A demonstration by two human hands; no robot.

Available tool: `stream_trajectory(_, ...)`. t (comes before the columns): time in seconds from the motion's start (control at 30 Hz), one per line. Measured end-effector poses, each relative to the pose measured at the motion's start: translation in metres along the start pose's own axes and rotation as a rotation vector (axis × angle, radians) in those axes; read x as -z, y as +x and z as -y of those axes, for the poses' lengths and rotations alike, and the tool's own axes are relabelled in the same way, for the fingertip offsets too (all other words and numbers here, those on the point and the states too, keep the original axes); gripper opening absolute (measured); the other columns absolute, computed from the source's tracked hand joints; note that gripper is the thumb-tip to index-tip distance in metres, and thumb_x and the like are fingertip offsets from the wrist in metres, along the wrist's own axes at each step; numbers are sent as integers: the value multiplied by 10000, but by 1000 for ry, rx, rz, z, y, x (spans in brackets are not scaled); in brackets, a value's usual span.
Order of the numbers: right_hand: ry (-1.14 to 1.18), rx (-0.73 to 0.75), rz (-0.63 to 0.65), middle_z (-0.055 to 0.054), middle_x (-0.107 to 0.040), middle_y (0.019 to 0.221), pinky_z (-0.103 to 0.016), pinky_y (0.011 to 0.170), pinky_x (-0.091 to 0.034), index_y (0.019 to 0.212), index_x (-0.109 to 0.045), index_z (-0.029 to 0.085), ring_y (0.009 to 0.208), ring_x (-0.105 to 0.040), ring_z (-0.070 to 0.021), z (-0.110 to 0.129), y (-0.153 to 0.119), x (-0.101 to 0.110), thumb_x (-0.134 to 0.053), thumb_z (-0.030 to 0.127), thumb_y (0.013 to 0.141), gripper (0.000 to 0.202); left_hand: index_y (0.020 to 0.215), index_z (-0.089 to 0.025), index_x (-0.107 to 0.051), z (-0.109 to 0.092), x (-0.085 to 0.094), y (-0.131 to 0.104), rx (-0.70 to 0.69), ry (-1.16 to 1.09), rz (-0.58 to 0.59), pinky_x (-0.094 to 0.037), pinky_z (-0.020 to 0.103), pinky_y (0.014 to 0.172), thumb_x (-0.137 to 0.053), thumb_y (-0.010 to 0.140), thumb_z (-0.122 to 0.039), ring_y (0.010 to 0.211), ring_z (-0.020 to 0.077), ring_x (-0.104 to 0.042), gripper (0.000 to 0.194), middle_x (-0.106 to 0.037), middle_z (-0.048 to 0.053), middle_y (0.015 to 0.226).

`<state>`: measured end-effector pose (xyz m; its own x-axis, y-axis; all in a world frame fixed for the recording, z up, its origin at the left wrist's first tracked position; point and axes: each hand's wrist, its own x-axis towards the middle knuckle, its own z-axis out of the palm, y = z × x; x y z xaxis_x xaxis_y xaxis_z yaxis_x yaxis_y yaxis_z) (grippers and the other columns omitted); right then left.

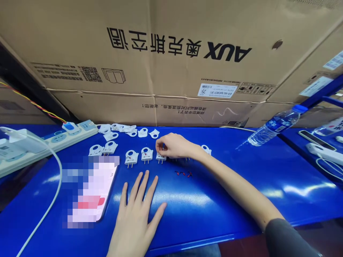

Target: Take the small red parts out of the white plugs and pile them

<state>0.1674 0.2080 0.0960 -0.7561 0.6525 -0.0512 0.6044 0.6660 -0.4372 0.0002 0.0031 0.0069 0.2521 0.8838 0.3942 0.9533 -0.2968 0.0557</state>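
1. The left hand point(135, 217) lies flat on the blue bench point(214, 200) with its fingers spread apart. It holds nothing.
2. The right hand point(175, 145) reaches across the bench, and its fingertips are pinched together on a small white plug part point(160, 157).
3. That part sits at the right end of a short row, just beside two more white plug parts point(139, 156) with little metal pins.
4. More white pieces point(122, 129) lie farther back, near the big cardboard box point(171, 60).
5. Small red wires point(183, 174) lie on the bench just in front of the right hand.
6. A phone point(92, 192) lies left of the left hand.
7. A power strip point(53, 141) sits at the far left.
8. A water bottle point(276, 125) lies on its side at the right.
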Motion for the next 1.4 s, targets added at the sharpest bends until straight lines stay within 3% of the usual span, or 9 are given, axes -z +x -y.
stream_trajectory(0.07,74,36,42,25,-766,851,-224,669,-394,857,-738,206,744,-642,-120,-3,-5,9,-658,138,835,107,1625,-248,-341,0,1,0,-4,-3,8,-147,528,1308,-464,1024,-536,1568,277,-337,678,-436,67,1658)
stream_trajectory(0.2,222,94,363,30,-786,855,-210,732,-459,888,-777,201,794,-697,-127,-11,-19,32,-686,147,833,119,1621,-248,-350,0,1,1,-16,-1,-12,-142,521,1308,-469,1019,-553,1557,278,-356,686,-448,65,1651)
stream_trajectory(0.27,229,88,420,23,-794,881,-206,752,-468,914,-790,197,824,-709,-130,-14,-23,37,-689,154,853,125,1620,-250,-352,0,1,0,-11,11,-5,-151,521,1303,-465,1024,-538,1556,279,-358,671,-440,63,1656)
stream_trajectory(0.43,111,55,73,-8,-785,917,-220,706,-424,1022,-787,188,778,-676,-126,-7,-14,24,-657,186,921,165,1618,-238,-352,0,2,0,-12,29,11,-142,513,1297,-458,1033,-525,1574,274,-317,660,-415,58,1671)
stream_trajectory(0.5,47,38,-7,-10,-778,913,-226,686,-397,1064,-779,197,748,-656,-123,0,-7,15,-656,183,922,188,1616,-237,-357,0,2,0,-11,24,12,-136,514,1298,-460,1031,-530,1576,274,-312,662,-415,60,1670)
stream_trajectory(0.7,-92,10,28,-42,-786,1039,-249,686,-389,1182,-751,231,886,-686,-178,16,9,-2,-631,213,956,257,1613,-246,-364,1,1,0,-6,1,19,-152,529,1296,-475,1027,-521,1570,282,-327,657,-423,65,1666)
stream_trajectory(0.9,-115,70,-81,-50,-777,1128,-273,757,-449,1157,-749,239,1049,-688,-221,25,26,-20,-563,220,999,246,1598,-231,-398,1,1,-1,-2,2,30,-155,543,1298,-481,1023,-521,1559,295,-351,649,-438,78,1655)
stream_trajectory(1.13,-127,-9,-36,-55,-772,1109,-259,724,-443,1067,-736,215,971,-692,-207,35,33,-28,-582,197,972,182,1586,-226,-423,1,1,-1,1,2,24,-142,530,1304,-479,1024,-519,1554,290,-360,636,-450,80,1648)
stream_trajectory(1.4,-37,38,-111,-28,-780,1009,-241,655,-373,982,-723,207,873,-678,-168,25,30,-22,-589,181,946,140,1597,-233,-405,0,2,-1,11,-9,31,-165,551,1300,-475,1025,-519,1553,298,-365,644,-446,82,1650)
